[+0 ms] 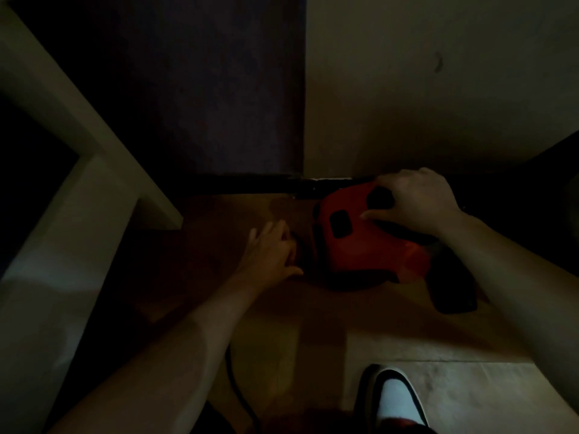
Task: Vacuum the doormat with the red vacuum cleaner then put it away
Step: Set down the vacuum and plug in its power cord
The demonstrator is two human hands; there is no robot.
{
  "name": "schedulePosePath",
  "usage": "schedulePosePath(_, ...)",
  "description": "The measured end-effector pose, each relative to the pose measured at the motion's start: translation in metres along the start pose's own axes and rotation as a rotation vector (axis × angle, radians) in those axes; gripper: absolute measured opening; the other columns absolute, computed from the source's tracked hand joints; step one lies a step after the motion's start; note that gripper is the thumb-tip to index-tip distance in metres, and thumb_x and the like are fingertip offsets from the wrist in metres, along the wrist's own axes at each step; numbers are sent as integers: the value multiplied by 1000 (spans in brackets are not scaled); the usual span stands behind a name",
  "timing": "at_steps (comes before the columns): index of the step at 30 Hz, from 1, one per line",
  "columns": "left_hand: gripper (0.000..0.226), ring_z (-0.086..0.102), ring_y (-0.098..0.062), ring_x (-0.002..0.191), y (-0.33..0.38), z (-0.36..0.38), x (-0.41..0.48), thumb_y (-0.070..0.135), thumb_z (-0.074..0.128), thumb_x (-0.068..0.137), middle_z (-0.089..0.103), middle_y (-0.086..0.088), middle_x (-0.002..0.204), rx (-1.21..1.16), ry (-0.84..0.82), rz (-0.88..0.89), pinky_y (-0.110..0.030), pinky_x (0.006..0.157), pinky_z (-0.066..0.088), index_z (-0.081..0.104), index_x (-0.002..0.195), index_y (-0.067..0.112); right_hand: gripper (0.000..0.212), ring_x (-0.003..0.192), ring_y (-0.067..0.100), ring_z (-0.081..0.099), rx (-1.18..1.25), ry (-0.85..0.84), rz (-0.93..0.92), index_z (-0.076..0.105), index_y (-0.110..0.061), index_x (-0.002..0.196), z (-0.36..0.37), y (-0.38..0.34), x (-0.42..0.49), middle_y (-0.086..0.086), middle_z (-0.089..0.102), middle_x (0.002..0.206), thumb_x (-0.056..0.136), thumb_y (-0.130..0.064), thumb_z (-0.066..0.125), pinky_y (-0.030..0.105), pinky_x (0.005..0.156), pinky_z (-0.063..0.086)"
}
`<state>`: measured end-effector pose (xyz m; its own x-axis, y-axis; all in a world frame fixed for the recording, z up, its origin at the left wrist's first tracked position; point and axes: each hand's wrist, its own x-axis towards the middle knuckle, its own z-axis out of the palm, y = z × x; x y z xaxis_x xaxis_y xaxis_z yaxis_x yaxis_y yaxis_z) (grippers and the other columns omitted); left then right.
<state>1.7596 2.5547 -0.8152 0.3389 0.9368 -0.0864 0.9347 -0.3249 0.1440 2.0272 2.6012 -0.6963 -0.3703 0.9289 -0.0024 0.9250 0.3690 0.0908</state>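
The scene is very dark. The red vacuum cleaner point(360, 242) sits on the floor by the wall's dark skirting, its black nozzle end point(454, 289) pointing lower right. My right hand point(413, 200) grips its top near the black handle opening, fingers curled over it. My left hand point(269, 252) reaches to the vacuum's left end, fingers touching a dark part there; what they touch is too dim to make out. A pale mat edge point(470, 386) lies at the lower right, likely the doormat.
A white furniture frame point(78, 126) slants across the left side. A dark door or panel point(219, 89) and a pale wall point(438, 83) stand behind. A black cord point(238, 389) trails on the floor. My shoe point(394, 399) stands at the bottom.
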Motion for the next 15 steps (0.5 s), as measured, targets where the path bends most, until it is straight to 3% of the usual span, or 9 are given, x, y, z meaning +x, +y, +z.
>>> schedulePosePath(2, 46, 42, -20, 120, 0, 10, -1, 56, 72, 78, 46, 2, 126, -131, -16, 15, -37, 96, 35, 63, 108, 23, 67, 108, 28, 65, -9, 7, 3, 66, -20, 116, 0, -2, -1, 6, 71, 114, 79, -75, 60, 40, 87, 48)
schedulePosePath(7, 54, 54, -19, 118, 12, 29, 1, 34, 78, 82, 57, -5, 128, -614, -2, -119, -24, 91, 41, 55, 125, 11, 68, 106, 32, 66, -15, 25, 7, 68, -16, 117, 0, -4, -1, 12, 72, 111, 77, -72, 66, 41, 86, 48)
schedulePosePath(11, 57, 56, -17, 123, 21, 34, 3, 24, 76, 85, 55, -5, 135, -931, -116, -249, -38, 103, 48, 45, 133, 16, 68, 103, 33, 66, -15, 33, -4, 68, -15, 115, 0, -3, -1, 12, 71, 108, 78, -72, 66, 41, 85, 47)
schedulePosePath(15, 69, 52, -20, 129, 27, 41, 9, 29, 67, 79, 53, -3, 139, -1076, -199, -344, -40, 104, 48, 39, 142, 22, 66, 101, 32, 67, -25, 49, -29, 69, -16, 112, 2, 0, 1, 10, 72, 106, 77, -72, 65, 42, 83, 48)
